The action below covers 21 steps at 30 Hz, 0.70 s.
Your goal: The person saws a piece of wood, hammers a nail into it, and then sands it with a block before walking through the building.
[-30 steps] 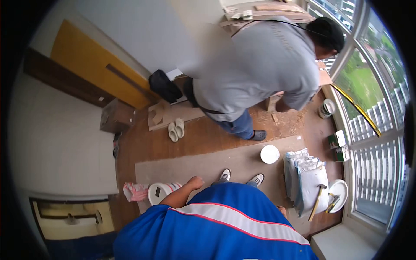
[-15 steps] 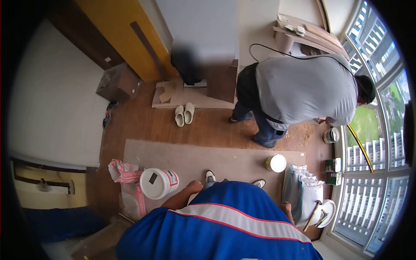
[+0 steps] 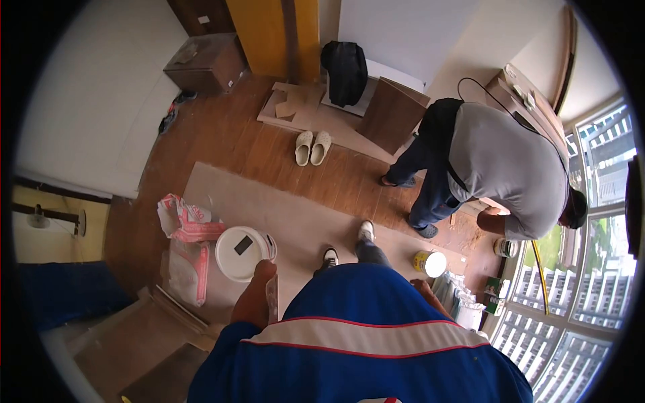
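Observation:
My left hand [image 3: 265, 271] hangs beside the white bucket [image 3: 236, 255], overlapping the edge of its lid in this view. Its fingers look curled, and a pale, flat strip [image 3: 273, 295] shows along its inner side; what it is I cannot tell. On the lid lies a small dark rectangular object [image 3: 243, 245]. My right hand [image 3: 423, 293] is low at my right side, partly hidden by my blue shirt, its fingers not clearly visible. Nearest to it are a yellow-and-white tub [image 3: 430, 262] and some white and bluish bags [image 3: 458, 299].
A person in a grey shirt [image 3: 507, 168] bends toward the window at right, near a yellow level-like bar [image 3: 540, 275]. Clogs [image 3: 312, 148] sit on the wood floor. Red-and-white bags [image 3: 188, 252] flank the bucket. Farther back are a brown box [image 3: 208, 62] and a brown panel [image 3: 393, 115].
My view has turned, and I have stepped toward the white bucket, one foot ahead. My left hand is now closer to its lid. The other person stays bent by the window.

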Available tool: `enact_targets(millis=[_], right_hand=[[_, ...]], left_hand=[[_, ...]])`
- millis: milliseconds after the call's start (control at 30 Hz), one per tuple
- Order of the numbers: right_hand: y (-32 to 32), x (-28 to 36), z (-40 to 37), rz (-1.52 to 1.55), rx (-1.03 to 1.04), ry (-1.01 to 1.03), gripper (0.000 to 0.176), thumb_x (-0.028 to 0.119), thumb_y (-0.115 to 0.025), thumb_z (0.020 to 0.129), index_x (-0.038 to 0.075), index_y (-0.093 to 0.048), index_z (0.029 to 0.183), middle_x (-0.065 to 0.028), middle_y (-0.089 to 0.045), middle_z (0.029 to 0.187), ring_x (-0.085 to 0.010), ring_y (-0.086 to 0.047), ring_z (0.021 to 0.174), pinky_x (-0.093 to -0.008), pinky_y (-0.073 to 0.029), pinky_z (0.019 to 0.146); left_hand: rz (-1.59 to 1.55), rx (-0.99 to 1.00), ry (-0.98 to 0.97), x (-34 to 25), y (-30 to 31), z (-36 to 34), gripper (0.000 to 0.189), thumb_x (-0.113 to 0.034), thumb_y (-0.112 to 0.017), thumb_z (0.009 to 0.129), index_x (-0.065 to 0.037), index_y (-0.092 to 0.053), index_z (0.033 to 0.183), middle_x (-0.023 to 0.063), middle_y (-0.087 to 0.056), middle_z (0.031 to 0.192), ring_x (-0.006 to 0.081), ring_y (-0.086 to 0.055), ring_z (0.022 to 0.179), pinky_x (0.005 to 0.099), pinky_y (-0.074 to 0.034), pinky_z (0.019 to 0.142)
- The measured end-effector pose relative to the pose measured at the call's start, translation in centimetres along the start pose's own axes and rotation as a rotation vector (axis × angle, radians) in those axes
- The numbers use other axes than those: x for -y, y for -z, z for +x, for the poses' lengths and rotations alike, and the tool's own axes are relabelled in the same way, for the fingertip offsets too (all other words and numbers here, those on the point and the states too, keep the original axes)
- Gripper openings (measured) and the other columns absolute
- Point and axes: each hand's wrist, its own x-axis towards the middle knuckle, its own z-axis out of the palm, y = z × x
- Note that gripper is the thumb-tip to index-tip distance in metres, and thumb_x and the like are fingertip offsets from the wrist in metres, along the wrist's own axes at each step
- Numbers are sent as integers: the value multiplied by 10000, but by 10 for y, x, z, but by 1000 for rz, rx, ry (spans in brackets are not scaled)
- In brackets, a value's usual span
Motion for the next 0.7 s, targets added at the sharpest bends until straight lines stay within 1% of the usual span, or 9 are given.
enact_targets(millis=[67,133,200,233,300,400,433,600,700], right_hand=[[-5,-39,42,-321,-155,365,358,212,-750,882,141,-736,1233,-170,-726,1234,-317,-722,1115,-432,-603,906],[36,-4,62,372,-68,-177,453,282,-754,896,43,-703,1277,-163,-743,969,-281,-749,835,-387,-609,743],[92,32,93,529,59,-493,548,346,-752,896,-7,-675,1308,-150,-727,860,-253,-730,709,-376,-595,664],[112,41,115,385,176,-473,555,418,-745,887,1,-710,1251,-155,-747,890,-288,-739,798,-434,-593,737],[50,-33,209,7,18,-85,520,503,-708,884,28,-765,1087,-190,-762,942,-349,-734,927,-491,-573,849],[165,59,262,-169,259,-94,543,541,-674,885,36,-784,1050,-224,-740,1143,-394,-695,1098,-500,-543,962],[165,55,295,-200,124,26,526,522,-682,882,35,-784,1055,-223,-743,1131,-402,-695,1094,-502,-544,959],[239,113,408,193,-245,96,525,437,-688,890,26,-729,1214,-270,-696,1243,-454,-641,1189,-520,-517,1010],[311,178,433,223,-94,-46,543,412,-701,877,23,-713,1255,-268,-693,1263,-453,-636,1206,-514,-509,1020]], left_hand=[[-74,68,17,-6,8,-13,250,-189,-591,898,-38,-776,823,187,-756,873,379,-744,809,525,-587,762],[-171,135,67,-15,-1,-25,260,-197,-588,917,-20,-766,850,199,-759,942,383,-744,833,531,-588,779],[-251,229,165,-33,6,-32,286,-202,-574,939,8,-768,927,204,-750,1123,398,-744,874,547,-586,808],[-297,258,210,-40,9,-33,289,-206,-575,939,9,-768,930,207,-749,1122,399,-743,879,546,-585,811],[-406,304,294,-49,18,-37,293,-212,-577,940,10,-768,935,213,-748,1121,403,-741,890,545,-583,817],[-536,348,419,-38,25,-49,300,-222,-579,940,12,-767,944,222,-745,1119,407,-737,906,542,-579,826],[-554,361,457,-31,33,-53,302,-225,-580,940,13,-767,946,225,-744,1118,409,-736,911,541,-578,830],[-670,346,621,4,73,-44,315,-241,-584,941,16,-766,960,239,-741,1115,417,-730,937,537,-573,845],[-796,238,747,20,92,-15,324,-251,-587,942,18,-765,968,247,-738,1113,421,-726,953,535,-569,854]])
